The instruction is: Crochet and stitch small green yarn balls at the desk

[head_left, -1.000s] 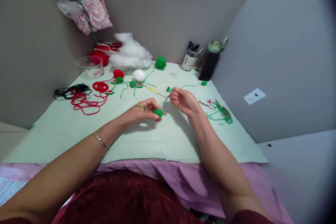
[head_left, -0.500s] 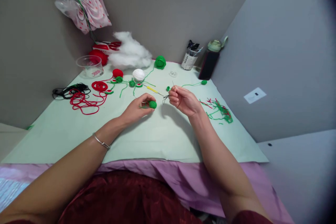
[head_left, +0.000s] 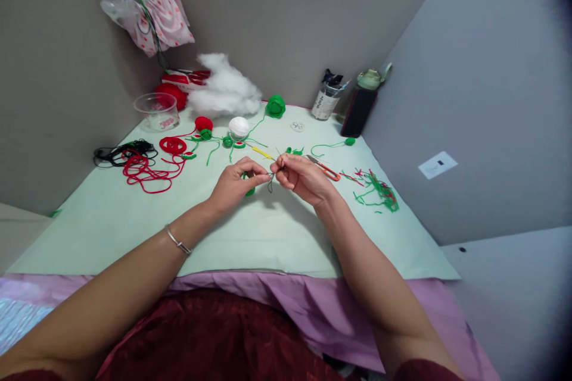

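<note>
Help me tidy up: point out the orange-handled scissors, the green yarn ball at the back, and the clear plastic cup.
orange-handled scissors point(head_left: 325, 170), head view, on the orange handle.
green yarn ball point(head_left: 275, 106), head view, on the middle of the ball.
clear plastic cup point(head_left: 157, 113), head view, on its front wall.

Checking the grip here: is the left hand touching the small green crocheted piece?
Touching: the head view shows the left hand closed around the green crocheted piece.

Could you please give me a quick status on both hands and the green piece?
Left hand shut on green crochet piece. Right hand pinching a needle, dark thread between hands. Orange snips beside right hand, apart.
</note>
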Demonstrator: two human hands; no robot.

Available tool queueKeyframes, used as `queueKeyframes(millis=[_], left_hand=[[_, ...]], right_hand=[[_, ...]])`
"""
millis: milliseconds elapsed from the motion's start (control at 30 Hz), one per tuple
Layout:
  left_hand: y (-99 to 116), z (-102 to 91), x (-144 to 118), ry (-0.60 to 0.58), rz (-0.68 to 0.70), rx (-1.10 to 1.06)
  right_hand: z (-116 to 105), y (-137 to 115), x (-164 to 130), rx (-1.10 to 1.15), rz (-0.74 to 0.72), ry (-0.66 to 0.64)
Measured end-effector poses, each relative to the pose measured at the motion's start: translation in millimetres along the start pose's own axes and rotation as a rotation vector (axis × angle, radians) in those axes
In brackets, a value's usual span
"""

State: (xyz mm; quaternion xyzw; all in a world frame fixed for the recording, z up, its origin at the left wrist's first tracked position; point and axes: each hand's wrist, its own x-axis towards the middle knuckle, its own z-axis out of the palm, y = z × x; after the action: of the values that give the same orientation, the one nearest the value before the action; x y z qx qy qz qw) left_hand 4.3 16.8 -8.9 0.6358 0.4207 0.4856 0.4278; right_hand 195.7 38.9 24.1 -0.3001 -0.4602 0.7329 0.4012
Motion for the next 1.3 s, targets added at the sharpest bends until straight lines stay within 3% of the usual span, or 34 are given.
queueKeyframes(millis=[267,400,500,633,733,833,967,1033,1133,1300], left_hand=[[5,-8.6,4,-0.169,-0.313,-0.379],[1,-13.8,10,-0.051,-0.385,-0.749],[-2,-17.2,15,0.068,-0.430,-0.906],[0,-20.3,19,0.171,-0.400,-1.011],[1,-18.9,18,0.177,-0.364,-0.947],[1,-13.8,13,0.131,-0.333,-0.677],[3,-5.6,5,0.044,-0.139,-0.208],[4,-3.0,3,0.005,-0.051,-0.072],[2,-2.6,2,-0.005,-0.015,-0.011],[1,-5.8,4,0.060,-0.075,-0.040]], right_hand=[[-13,-1,2,-0.227,-0.143,0.242],[-11,10,6,-0.423,-0.271,0.341],[-2,19,5,-0.669,-0.421,0.393],[15,33,-1,-0.973,-0.561,0.299],[25,42,-4,-1.105,-0.571,0.151],[32,45,-6,-1.106,-0.555,0.079],[33,34,-9,-0.803,-0.477,0.121],[30,26,-8,-0.595,-0.415,0.167],[25,16,-6,-0.418,-0.351,0.218],[23,13,-5,-0.358,-0.293,0.223]])
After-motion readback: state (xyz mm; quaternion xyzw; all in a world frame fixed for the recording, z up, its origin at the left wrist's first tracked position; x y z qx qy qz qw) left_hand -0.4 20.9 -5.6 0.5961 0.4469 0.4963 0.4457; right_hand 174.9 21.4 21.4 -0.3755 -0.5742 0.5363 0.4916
